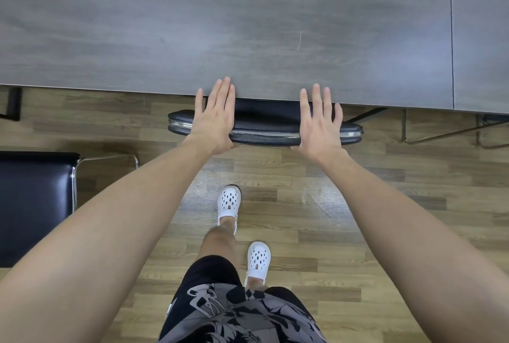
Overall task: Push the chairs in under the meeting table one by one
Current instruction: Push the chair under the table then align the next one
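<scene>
The chair (264, 129) has its seat tucked beneath the grey tabletop (248, 26), with its black backrest just beside the edge. My left grip (216, 122) and right grip (319, 126) both lie flat over the backrest's top, fingers straight and apart, clamped on nothing. A second chair (33, 199) stands out on the wooden floor (358, 205) to my left.

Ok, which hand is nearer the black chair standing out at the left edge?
Left. The left hand rests on the pushed-in chair's backrest at the end nearer the black chair; the right hand rests on its far end.
</scene>
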Demonstrator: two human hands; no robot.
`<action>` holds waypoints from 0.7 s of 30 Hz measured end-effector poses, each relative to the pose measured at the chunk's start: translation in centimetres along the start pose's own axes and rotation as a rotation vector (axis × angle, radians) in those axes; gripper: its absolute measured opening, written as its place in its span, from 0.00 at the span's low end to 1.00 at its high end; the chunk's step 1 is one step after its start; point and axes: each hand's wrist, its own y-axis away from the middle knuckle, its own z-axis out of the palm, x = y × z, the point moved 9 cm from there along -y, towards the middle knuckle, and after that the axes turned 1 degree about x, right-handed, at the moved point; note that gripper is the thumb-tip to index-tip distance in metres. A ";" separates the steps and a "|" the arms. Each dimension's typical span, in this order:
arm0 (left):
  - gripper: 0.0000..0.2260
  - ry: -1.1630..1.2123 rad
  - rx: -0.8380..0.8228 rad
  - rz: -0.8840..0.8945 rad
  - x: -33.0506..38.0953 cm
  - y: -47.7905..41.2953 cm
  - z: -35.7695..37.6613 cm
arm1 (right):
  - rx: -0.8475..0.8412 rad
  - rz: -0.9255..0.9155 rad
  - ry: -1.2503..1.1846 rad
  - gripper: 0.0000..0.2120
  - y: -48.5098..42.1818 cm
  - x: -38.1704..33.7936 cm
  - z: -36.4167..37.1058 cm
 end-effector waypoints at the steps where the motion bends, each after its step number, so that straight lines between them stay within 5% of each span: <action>1: 0.60 -0.003 -0.002 -0.001 0.0 -0.3 -0.1 | 0.003 -0.001 -0.004 0.61 -0.3 0.0 -0.1; 21: 0.59 0.037 -0.014 -0.010 -0.2 -3.8 -1.4 | 0.014 -0.017 0.003 0.62 -3.9 1.3 -1.4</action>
